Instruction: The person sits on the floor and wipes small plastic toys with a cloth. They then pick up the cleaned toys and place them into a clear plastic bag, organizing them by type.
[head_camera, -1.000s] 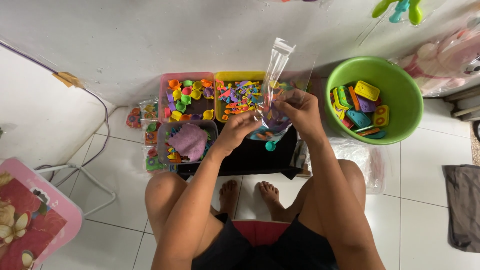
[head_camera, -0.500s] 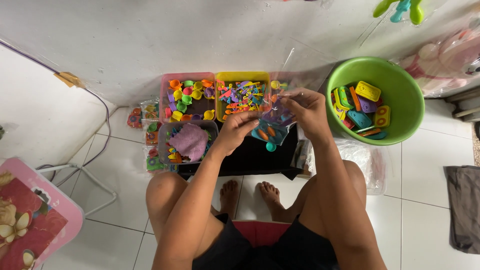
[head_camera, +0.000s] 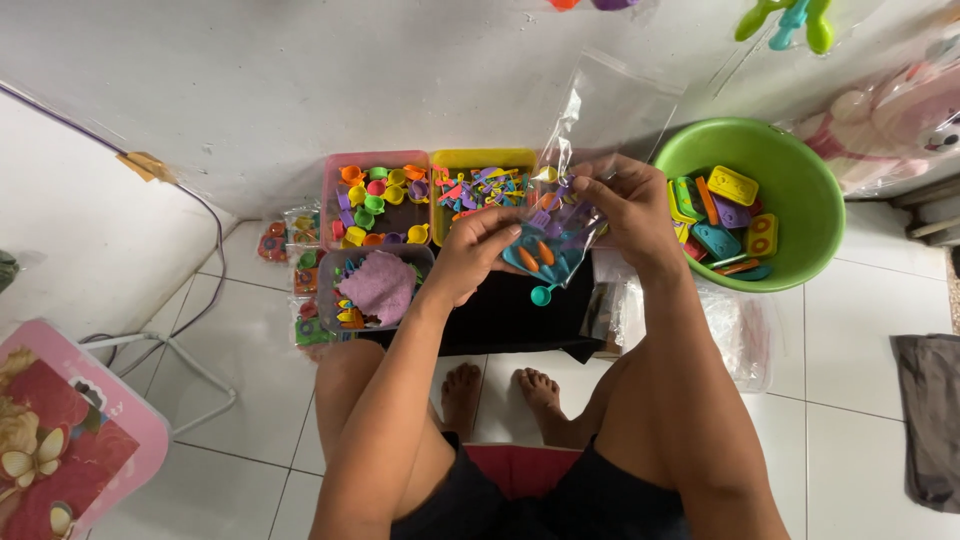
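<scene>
I sit on a tiled floor. Both hands hold a clear plastic bag (head_camera: 590, 130) with small toy pieces in its bottom: teal shapes, orange bits and a teal spoon (head_camera: 542, 293) poking out below. My left hand (head_camera: 478, 255) pinches the bag's lower left side. My right hand (head_camera: 625, 205) grips its right edge near the opening, and the bag's top stands up against the wall. Under the hands lies a black sheet (head_camera: 500, 315).
A pink box (head_camera: 335, 195) and a yellow box (head_camera: 480, 160) of small coloured toys stand by the wall, a grey box (head_camera: 330, 275) with purple dough in front. A green bowl (head_camera: 800, 170) of toy parts is right. Plastic bags (head_camera: 740, 330), a pink stool (head_camera: 70, 440) and a cable (head_camera: 215, 260).
The bag dropped low half a second ago and now stands upright again. My hands stayed above the black sheet, shifting slightly on the bag.
</scene>
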